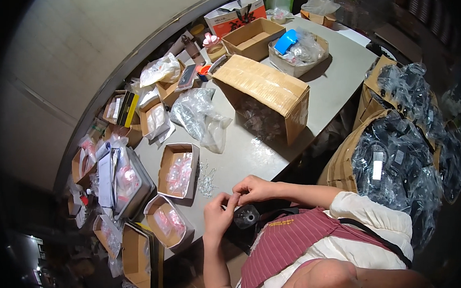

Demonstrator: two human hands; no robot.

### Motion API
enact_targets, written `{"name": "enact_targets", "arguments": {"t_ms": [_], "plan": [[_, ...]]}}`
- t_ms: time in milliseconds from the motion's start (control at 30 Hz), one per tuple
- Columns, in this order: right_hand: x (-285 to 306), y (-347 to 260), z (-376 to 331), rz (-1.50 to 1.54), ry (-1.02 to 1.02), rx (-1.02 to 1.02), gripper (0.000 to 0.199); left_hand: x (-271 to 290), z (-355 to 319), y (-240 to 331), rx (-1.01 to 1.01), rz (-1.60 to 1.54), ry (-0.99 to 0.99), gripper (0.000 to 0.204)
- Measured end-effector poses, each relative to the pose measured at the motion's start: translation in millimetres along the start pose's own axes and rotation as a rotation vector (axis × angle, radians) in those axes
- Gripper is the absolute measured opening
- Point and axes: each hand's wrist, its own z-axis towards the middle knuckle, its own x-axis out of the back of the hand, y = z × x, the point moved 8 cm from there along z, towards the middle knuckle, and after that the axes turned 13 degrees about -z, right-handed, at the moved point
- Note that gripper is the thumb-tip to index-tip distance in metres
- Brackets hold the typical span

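Observation:
My left hand (220, 213) and my right hand (254, 189) meet at the near edge of the table, fingertips pinched together. Whatever sits between them is too small or hidden to make out. Just below the fingers is a dark item in clear plastic (246, 217) with a pale round spot; I cannot tell if either hand touches it. Beyond my left hand lies a loose pile of small silvery pieces (207, 180). Left of that pile stands an open box (196, 170) of small clear and pinkish packets, and a second such box (187, 236) is nearer me.
A cardboard box on its side (261, 79) holds clear bags. Behind the pile lies a plastic bag of silvery pieces (194, 112). More boxes and a grey bin (142, 173) crowd the left. On the right, large cartons (342, 163) hold dark bagged items.

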Motion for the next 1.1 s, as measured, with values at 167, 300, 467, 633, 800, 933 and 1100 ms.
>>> {"name": "enact_targets", "arguments": {"t_ms": [167, 300, 467, 633, 800, 933, 1100], "plan": [[-14, 18, -2, 0.333, -0.196, -0.105, 0.019, -16, -9, -10, 0.154, -0.280, -0.181, 0.029], [-18, 11, -4, 0.519, -0.269, -0.155, 0.018, -18, -15, -31, 0.174, -0.447, -0.205, 0.030], [-21, 9, -5, 0.406, -0.238, -0.092, 0.015, -23, -18, -20, 0.235, -0.498, -0.204, 0.029], [-22, -5, -7, 0.394, -0.224, -0.067, 0.014, -22, -24, -27, 0.247, -0.446, -0.216, 0.027], [-22, -6, -10, 0.460, -0.297, -0.191, 0.022, -21, -30, -31, 0.247, -0.556, -0.190, 0.025], [-25, -2, -10, 0.460, -0.309, -0.201, 0.024, -23, -32, -36, 0.288, -0.589, -0.199, 0.024], [-17, 0, -5, 0.027, -0.180, -0.085, 0.022, -20, -35, -36, 0.367, -0.631, -0.196, 0.022]]}}
